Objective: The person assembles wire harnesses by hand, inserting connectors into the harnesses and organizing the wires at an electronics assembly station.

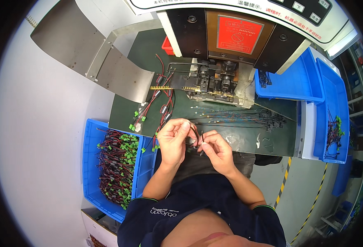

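Observation:
My left hand (pixel 173 142) pinches a thin black wire (pixel 195 131) between thumb and fingertips at the table's front edge. Close by on the right, my right hand (pixel 219 151) has its thumb and fingers closed on another part of the wire, whose ends are partly hidden by the fingers. Beyond my hands, dark wires with black connectors (pixel 274 118) lie in a loose row on the green table. To the left of them are red and black wires with green connectors (pixel 143 113) and small cylinders.
A crimping press tool (pixel 218 80) stands at the back centre, fed by a yellow terminal strip (pixel 161 87). A curved metal guard (pixel 123 74) is at the left. One blue bin (pixel 90 164) holds wire harnesses; blue trays (pixel 290 92) are at the right. Striped tape (pixel 283 183) marks the floor.

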`<state>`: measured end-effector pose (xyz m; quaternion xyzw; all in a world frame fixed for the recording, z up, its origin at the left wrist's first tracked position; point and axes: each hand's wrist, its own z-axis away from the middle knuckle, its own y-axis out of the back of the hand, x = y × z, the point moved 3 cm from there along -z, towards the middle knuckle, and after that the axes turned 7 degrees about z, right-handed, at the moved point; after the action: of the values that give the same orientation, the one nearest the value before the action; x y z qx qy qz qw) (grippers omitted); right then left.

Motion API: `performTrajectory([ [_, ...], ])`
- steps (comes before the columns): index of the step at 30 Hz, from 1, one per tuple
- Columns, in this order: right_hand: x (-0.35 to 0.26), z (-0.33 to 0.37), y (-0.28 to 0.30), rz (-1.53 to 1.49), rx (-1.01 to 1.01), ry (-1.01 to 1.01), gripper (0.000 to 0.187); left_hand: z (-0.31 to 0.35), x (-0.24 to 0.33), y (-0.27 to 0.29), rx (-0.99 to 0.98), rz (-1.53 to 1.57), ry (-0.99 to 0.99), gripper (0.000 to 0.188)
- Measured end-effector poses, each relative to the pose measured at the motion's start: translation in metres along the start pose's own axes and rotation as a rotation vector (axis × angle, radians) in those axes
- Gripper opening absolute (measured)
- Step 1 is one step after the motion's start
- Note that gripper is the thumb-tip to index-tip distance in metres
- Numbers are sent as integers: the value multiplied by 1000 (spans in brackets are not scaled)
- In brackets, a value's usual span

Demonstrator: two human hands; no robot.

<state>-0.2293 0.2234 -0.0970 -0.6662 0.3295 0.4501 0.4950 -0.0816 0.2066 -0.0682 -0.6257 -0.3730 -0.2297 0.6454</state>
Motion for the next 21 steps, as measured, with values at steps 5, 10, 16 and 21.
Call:
performTrajectory([
  [5,-26,-7,1,630,113,420,9,2,-6,10,60,-49,-22,10],
  [10,-16,-12,8,535,42,363,9,9,-3,4,-49,-137,-57,23],
  [16,-4,-5,8,163,-29,132,9,3,-2,0,10,-113,-8,26],
  [21,-1,-3,13,133,-11,147,10,7,-9,12,-117,-139,166,20],
])
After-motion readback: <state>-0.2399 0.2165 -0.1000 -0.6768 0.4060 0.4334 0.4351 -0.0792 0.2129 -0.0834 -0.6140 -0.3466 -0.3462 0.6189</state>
